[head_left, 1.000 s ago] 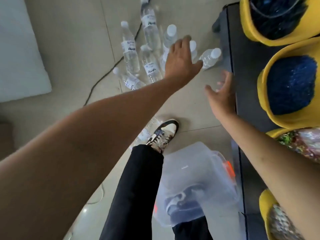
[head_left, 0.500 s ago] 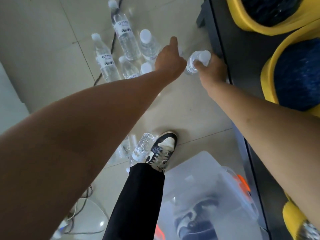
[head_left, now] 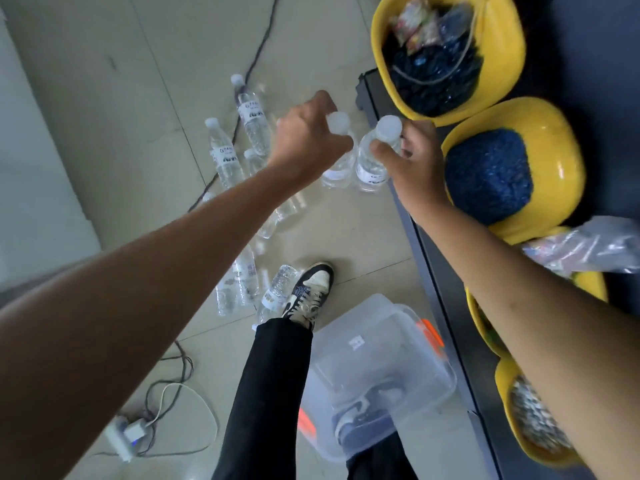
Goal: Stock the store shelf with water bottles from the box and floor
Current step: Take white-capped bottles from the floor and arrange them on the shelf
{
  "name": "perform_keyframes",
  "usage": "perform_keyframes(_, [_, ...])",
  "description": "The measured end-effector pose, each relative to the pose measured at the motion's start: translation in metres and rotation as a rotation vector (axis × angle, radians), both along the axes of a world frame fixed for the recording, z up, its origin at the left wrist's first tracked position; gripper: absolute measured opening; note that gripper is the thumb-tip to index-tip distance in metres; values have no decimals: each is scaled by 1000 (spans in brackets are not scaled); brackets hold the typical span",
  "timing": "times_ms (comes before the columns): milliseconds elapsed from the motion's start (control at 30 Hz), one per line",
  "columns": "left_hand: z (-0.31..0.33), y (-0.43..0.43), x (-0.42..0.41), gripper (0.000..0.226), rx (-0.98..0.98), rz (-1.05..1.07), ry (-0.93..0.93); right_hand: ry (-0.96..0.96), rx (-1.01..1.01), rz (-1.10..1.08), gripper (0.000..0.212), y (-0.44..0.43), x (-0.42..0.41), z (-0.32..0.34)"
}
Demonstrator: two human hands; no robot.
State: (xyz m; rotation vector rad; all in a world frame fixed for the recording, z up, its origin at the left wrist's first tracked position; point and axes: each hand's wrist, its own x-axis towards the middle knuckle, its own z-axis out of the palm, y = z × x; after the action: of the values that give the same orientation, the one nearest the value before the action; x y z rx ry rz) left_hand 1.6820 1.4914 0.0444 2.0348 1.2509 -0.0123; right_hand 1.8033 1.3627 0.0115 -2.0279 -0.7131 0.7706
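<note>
Clear plastic water bottles (head_left: 254, 119) lie on the tiled floor (head_left: 104, 98) at centre-left, yellow plastic tubs (head_left: 554, 133) on the dark shelf (head_left: 446, 292) at right.

I was in a small shop: beside me a dark shelf (head_left: 446, 299) carried yellow bins (head_left: 557, 143) heaped with blue wrapped goods (head_left: 485, 174) and bright packets (head_left: 415, 26) (sweets, by the look), while loose water bottles (head_left: 254, 123) and a clear plastic box (head_left: 363, 341) lay on the tiled floor (head_left: 104, 116).

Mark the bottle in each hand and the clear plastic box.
left-hand bottle (head_left: 337, 169): head view, lower body above the label.
right-hand bottle (head_left: 367, 162): head view, clear mid-body.
clear box (head_left: 367, 327): head view, bare top panel.
</note>
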Motion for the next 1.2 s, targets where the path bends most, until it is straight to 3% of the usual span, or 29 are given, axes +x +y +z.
perform_keyframes(167, [159,-3,-11,43,88,99,-150,-22,240,-86,33,-7,-12,152])
perform_keyframes(333, [327,-21,-14,41,146,111,-299,-61,364,-154,45,-26,-26,322])
perform_keyframes(467, [449,-50,-12,26,205,104,-466,-67,465,-187,14,-54,-38,450])
perform_keyframes(600, [564,-83,0,21,300,4,-618,-15,585,-241,15,-87,-30,564])
perform_keyframes(700, [636,-107,22,29,403,-99,-684,-4,641,-290,8,-123,-10,635])
perform_keyframes(733, [657,-117,31,33,436,-140,-707,-17,652,-304,18,-136,-3,655])
perform_keyframes(867, [717,-147,75,33,485,-299,-757,-218,647,-303,23,-189,26,721])
perform_keyframes(1033, [729,-192,141,44,378,-481,-809,-338,543,-405,15,-263,67,750])
perform_keyframes(1200, [707,-248,191,31,359,-703,-715,-477,394,-582,52,-330,100,740])
